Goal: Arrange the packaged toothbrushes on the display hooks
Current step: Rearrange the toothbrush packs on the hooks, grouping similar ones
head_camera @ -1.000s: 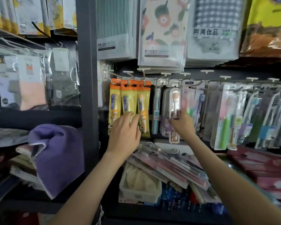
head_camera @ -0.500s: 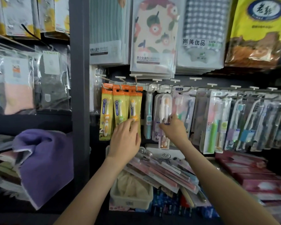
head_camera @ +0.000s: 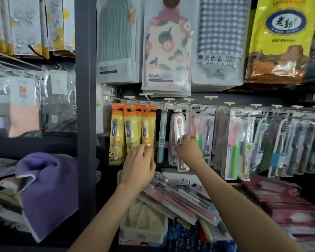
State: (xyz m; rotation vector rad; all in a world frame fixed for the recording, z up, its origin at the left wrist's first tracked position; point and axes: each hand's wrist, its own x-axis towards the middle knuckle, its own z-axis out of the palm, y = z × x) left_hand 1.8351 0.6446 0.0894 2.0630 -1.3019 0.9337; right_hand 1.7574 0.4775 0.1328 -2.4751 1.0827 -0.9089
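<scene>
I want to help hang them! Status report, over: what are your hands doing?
Left hand touching rightmost yellow pack, grip unclear. Right hand pinching clear toothbrush case, hanging on its hook. Teal pack hangs between them.

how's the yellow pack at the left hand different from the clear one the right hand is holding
The yellow pack is a flat card with an orange top; the clear case is a see-through, rounded capsule. The clear case reaches lower than the yellow pack. The left hand meets the yellow pack's lower end; the right hand pinches the clear case mid-body. Both hang from hooks, each showing a toothbrush head-up.
</scene>
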